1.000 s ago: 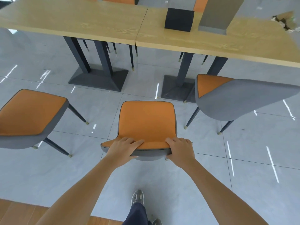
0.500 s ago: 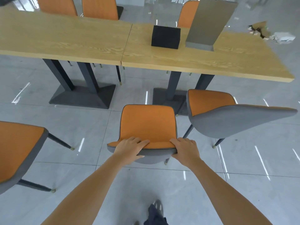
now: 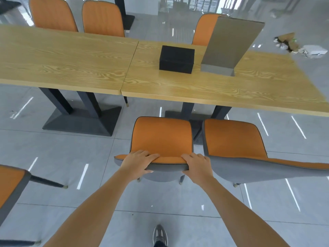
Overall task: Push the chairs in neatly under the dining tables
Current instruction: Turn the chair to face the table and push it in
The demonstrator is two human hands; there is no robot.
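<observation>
left hand (image 3: 138, 163) and right hand (image 3: 196, 165): arms extended, fingers curled over the top edge of the chair (image 3: 162, 138) backrest. chair: smooth orange padding, grey shell, rounded corners, just short of the wood-grain table (image 3: 204, 90).

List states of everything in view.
Middle orange-and-grey upholstered chair: held by backrest, seat short of light wooden table.
Left grip: holds backrest top.
Right grip: holds backrest top.
Right orange-and-grey chair: angled, untucked.
Left orange-and-grey chair: pulled out.
Black rectangular box: closed, on table.
</observation>
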